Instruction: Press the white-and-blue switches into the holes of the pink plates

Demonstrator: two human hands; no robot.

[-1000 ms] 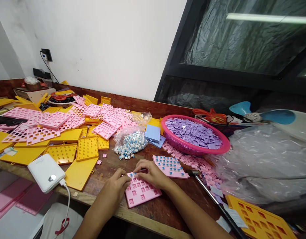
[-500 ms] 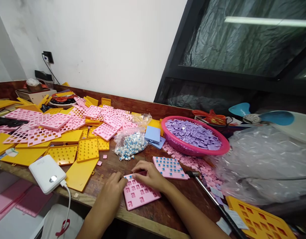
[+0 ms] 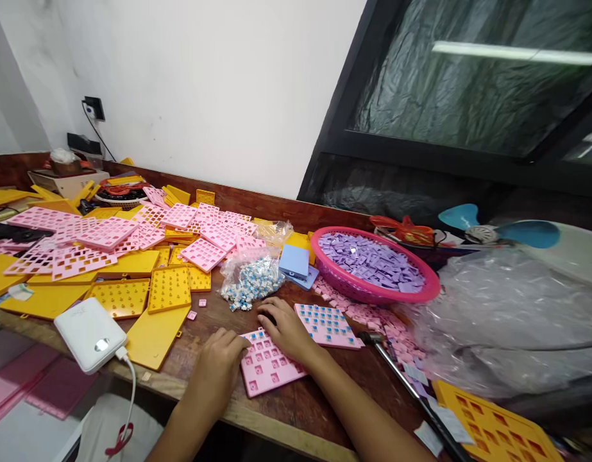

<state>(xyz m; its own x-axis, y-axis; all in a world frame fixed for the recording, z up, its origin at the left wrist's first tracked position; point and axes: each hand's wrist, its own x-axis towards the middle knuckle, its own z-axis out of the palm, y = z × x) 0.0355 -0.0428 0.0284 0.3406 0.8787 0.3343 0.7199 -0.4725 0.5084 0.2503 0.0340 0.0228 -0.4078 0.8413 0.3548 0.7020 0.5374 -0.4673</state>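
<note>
A pink keyboard plate [image 3: 269,366] with square holes lies on the wooden bench near its front edge. A blue switch or two sit in its far left corner. My left hand [image 3: 219,364] rests on the plate's left edge, fingers curled. My right hand [image 3: 285,328] lies over the plate's far edge, fingertips toward a clear bag of blue-and-white switches [image 3: 250,279]. What the right fingers hold is hidden. A second pink plate [image 3: 328,325], filled with blue switches, lies just right of my right hand.
Yellow [image 3: 168,289] and pink plates [image 3: 106,232] are piled at the left. A white power bank [image 3: 90,333] with a cable sits at the front edge. A pink basket [image 3: 375,292] holds purple keycaps, with loose pink keycaps [image 3: 387,324], a hammer [image 3: 404,375] and crumpled plastic [image 3: 512,321] to the right.
My right hand has moved away from me, from the plate's far corner toward the bag of switches. My left hand has stayed at the plate's left edge.
</note>
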